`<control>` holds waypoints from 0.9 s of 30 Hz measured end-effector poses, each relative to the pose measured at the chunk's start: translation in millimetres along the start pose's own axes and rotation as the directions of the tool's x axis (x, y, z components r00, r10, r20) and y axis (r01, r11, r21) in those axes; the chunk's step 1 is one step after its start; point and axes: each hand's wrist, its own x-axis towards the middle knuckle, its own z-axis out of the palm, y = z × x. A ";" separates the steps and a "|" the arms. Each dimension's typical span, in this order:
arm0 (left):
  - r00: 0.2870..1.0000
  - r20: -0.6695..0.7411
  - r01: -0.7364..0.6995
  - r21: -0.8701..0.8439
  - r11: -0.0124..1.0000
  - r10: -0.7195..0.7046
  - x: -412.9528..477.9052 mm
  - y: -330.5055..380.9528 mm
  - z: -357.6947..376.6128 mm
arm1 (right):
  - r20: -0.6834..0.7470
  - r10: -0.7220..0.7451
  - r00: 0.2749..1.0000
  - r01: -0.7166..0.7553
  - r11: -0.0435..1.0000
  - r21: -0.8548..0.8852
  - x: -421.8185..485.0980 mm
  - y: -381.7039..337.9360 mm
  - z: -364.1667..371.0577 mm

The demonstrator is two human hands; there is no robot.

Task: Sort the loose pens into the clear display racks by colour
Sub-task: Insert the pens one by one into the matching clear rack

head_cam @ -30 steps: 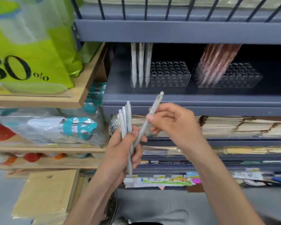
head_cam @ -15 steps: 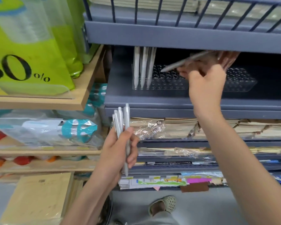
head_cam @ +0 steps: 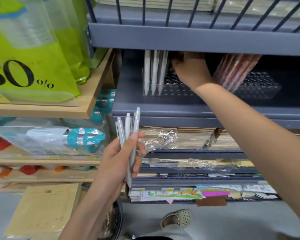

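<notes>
The left hand (head_cam: 121, 160) grips a bundle of pale grey pens (head_cam: 128, 129), their long axes near upright and clicker ends up, in front of the grey metal shop shelf (head_cam: 180, 108). A few white pens (head_cam: 154, 71) stand tips-down in the left clear rack (head_cam: 171, 89). The right hand (head_cam: 190, 71) reaches over that rack. Its fingers are in shadow, so its grip cannot be told.

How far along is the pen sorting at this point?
Done: a few white pens stand in the left rack and a pink bunch in the right rack. In hand: the right hand reaches into the left rack beside them; whether it holds a pen is hidden. Left: the pale pens gripped in the left hand.
</notes>
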 end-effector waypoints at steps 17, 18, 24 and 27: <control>0.999 -0.010 -0.042 -0.003 0.999 0.042 8.4 -1.1 15.1 | 0.409 0.054 0.911 -0.264 0.838 0.478 -111.1 -14.9 -23.5; 0.999 -0.001 -0.039 0.000 0.999 0.039 8.6 -1.3 17.4 | 0.460 0.045 0.887 -0.277 0.848 0.452 -119.4 -16.3 -22.1; 0.999 0.035 -0.016 0.002 1.000 0.016 8.1 -3.4 30.0 | 0.364 0.067 0.929 -0.288 0.746 0.600 -125.4 -5.5 -27.6; 1.000 0.011 -0.009 0.003 1.000 0.009 8.4 -5.3 31.8 | 0.291 0.107 0.951 -0.286 0.665 0.690 -127.9 1.5 -29.0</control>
